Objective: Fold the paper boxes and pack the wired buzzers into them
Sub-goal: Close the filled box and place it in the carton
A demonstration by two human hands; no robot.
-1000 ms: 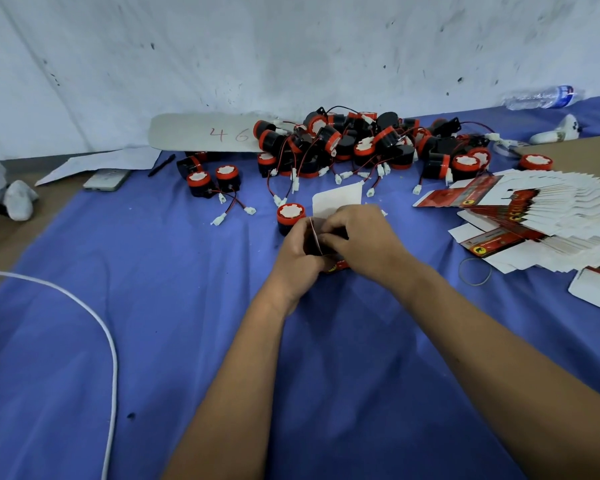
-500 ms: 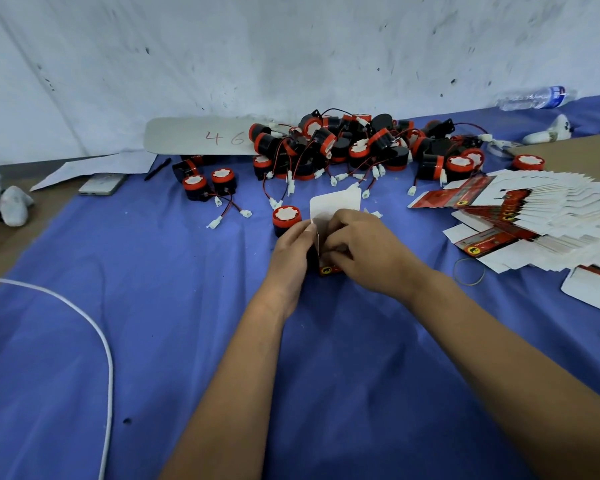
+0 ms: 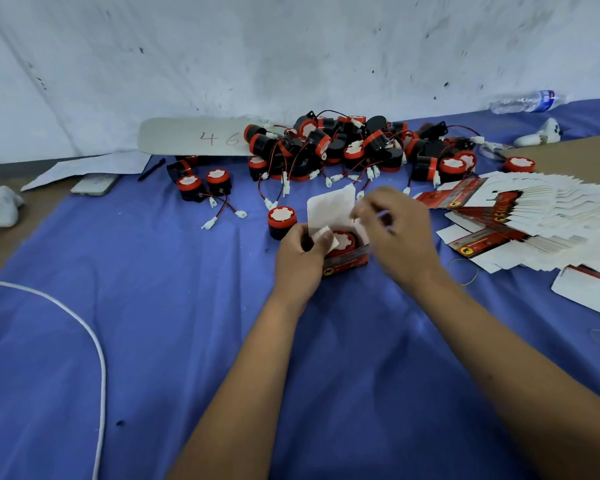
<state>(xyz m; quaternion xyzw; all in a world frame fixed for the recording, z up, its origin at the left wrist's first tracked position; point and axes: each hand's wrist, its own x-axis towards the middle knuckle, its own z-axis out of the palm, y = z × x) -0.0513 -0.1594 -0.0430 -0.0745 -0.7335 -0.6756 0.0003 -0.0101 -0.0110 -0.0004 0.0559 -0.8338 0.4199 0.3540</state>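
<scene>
Box (image 3: 343, 261) sits on the blue cloth (image 3: 153, 341), your left hand (image 3: 300, 258) gripping its near wall; a buzzer (image 3: 342, 241), covered half a second ago, now shows inside. Your right hand (image 3: 397, 233) has lifted off, blurred, fingers indeterminate. Lid flap (image 3: 329, 207) stands open; close next. Loose buzzers (image 3: 343, 147) wait beyond.

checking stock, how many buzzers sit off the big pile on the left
4: three clustered near the pen, one beside the open box. Others may hide behind.
</scene>
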